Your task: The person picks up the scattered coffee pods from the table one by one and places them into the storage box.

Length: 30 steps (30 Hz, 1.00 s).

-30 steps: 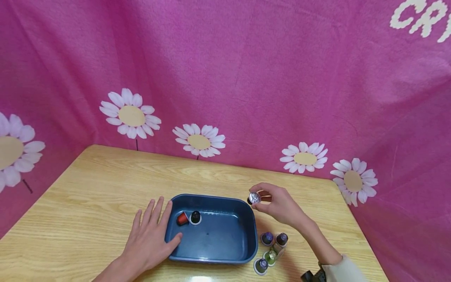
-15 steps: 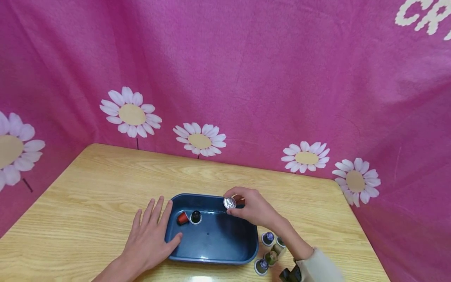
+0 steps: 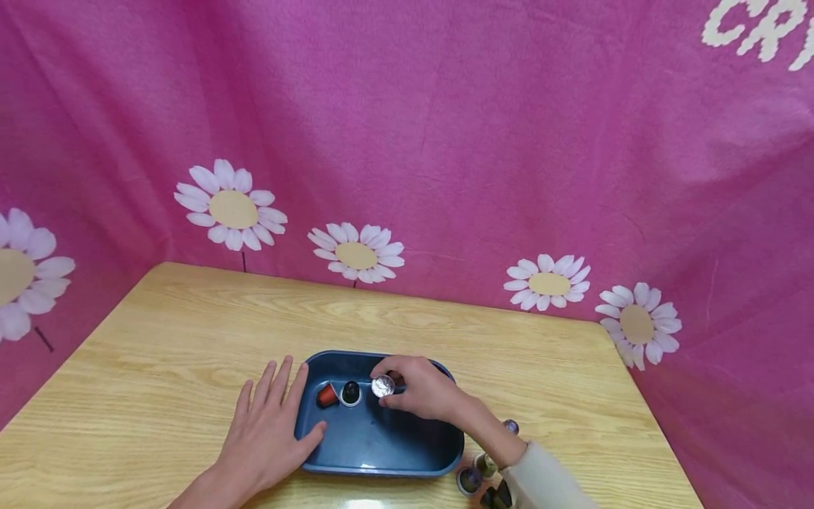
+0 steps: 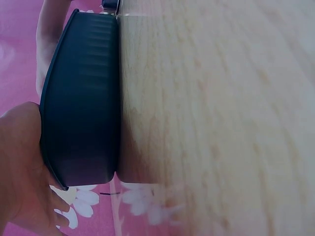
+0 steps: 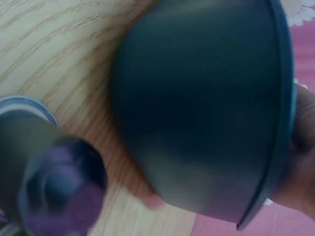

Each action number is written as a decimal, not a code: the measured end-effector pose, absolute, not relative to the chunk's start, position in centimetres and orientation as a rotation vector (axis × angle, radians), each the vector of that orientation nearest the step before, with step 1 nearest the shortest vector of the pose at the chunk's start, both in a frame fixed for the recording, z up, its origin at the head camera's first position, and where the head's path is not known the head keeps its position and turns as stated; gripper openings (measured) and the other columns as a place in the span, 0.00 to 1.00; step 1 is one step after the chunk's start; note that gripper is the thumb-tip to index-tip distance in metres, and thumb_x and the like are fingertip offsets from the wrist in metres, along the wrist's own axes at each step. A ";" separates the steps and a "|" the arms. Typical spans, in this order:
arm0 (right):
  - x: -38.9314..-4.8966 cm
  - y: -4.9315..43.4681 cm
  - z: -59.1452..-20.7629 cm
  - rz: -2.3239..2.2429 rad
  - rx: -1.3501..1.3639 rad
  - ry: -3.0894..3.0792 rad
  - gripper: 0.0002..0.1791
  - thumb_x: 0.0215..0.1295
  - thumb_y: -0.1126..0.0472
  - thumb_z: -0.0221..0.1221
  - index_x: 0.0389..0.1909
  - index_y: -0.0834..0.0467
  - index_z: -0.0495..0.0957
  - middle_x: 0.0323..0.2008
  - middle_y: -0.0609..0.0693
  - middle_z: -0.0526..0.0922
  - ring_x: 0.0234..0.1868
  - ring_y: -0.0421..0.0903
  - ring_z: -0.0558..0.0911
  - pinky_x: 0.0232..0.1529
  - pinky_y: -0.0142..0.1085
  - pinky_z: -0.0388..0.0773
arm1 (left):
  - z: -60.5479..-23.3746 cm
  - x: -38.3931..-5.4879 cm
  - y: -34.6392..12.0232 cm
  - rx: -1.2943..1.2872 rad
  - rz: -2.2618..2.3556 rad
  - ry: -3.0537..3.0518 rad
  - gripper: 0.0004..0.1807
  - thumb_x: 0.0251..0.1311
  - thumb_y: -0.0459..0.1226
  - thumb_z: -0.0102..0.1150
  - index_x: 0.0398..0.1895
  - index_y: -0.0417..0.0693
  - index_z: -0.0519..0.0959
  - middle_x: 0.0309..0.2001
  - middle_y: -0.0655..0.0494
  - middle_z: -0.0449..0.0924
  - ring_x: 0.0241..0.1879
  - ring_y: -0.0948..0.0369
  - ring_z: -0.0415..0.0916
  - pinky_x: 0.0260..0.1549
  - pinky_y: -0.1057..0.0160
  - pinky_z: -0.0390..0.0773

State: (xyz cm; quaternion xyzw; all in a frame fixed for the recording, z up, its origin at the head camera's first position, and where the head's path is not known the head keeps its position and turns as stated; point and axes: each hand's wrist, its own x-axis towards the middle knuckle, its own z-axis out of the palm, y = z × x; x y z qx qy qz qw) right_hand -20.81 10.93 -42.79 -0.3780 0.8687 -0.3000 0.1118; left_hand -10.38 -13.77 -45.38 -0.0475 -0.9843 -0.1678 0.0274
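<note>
My right hand pinches a coffee capsule between thumb and fingers over the blue plastic tub. The capsule's silver foil lid faces the head camera; its body is mostly hidden behind the fingers. Inside the tub, a red capsule lies on its side next to an upright black capsule. At the tub's left rim my left hand rests with straight, spread fingers. In the left wrist view the left hand lies along the rim of the tub.
Right of the tub, several more capsules stand on the wooden table, among them a green one and a purple-topped one, partly behind the right forearm. A purple-ended capsule looms in the right wrist view. A pink flowered cloth hangs behind.
My right hand has carried the pinched capsule leftward from beyond the tub's right rim to over its middle, near the black capsule. The left hand stays at the left rim.
</note>
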 end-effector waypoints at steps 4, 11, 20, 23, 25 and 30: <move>-21.0 10.4 -43.3 -0.795 -1.128 2.580 0.18 0.57 0.64 0.72 0.49 0.57 0.83 0.41 0.44 0.84 0.39 0.36 0.80 0.43 0.30 0.77 | -45.4 -10.4 -13.8 -0.150 -0.514 -3.039 0.50 0.58 0.59 0.62 0.76 0.40 0.59 0.76 0.35 0.49 0.74 0.37 0.43 0.66 0.30 0.44; -21.2 9.8 -44.0 -0.726 -1.127 2.592 0.18 0.57 0.63 0.72 0.49 0.55 0.83 0.41 0.43 0.83 0.39 0.35 0.79 0.43 0.29 0.77 | -45.5 -10.4 -13.8 -0.154 -0.515 -3.032 0.50 0.59 0.59 0.62 0.76 0.40 0.59 0.76 0.35 0.49 0.74 0.36 0.43 0.66 0.30 0.43; -21.5 9.6 -44.5 -0.712 -1.124 2.602 0.18 0.57 0.63 0.72 0.49 0.54 0.83 0.41 0.43 0.83 0.38 0.35 0.78 0.42 0.29 0.76 | -45.5 -10.4 -13.8 -0.152 -0.521 -3.036 0.49 0.59 0.59 0.61 0.77 0.41 0.58 0.76 0.36 0.48 0.74 0.37 0.42 0.66 0.30 0.43; -21.6 9.6 -44.5 -0.724 -1.122 2.596 0.18 0.57 0.63 0.72 0.49 0.54 0.83 0.40 0.43 0.83 0.38 0.35 0.79 0.42 0.29 0.77 | -45.4 -10.4 -13.8 -0.148 -0.526 -3.043 0.50 0.59 0.59 0.61 0.77 0.41 0.58 0.77 0.36 0.48 0.74 0.37 0.42 0.66 0.30 0.43; -21.6 9.5 -44.5 -0.727 -1.123 2.591 0.18 0.57 0.63 0.72 0.49 0.54 0.83 0.40 0.43 0.83 0.38 0.35 0.79 0.42 0.29 0.77 | -45.4 -10.4 -13.9 -0.145 -0.525 -3.045 0.50 0.59 0.59 0.61 0.77 0.41 0.58 0.77 0.36 0.48 0.74 0.37 0.42 0.66 0.30 0.43; -21.6 9.4 -44.5 -0.730 -1.130 2.579 0.18 0.57 0.63 0.72 0.49 0.55 0.83 0.41 0.43 0.83 0.39 0.35 0.79 0.43 0.29 0.77 | -45.4 -10.4 -13.9 -0.140 -0.528 -3.058 0.50 0.59 0.59 0.61 0.77 0.41 0.57 0.77 0.36 0.48 0.74 0.37 0.42 0.66 0.30 0.42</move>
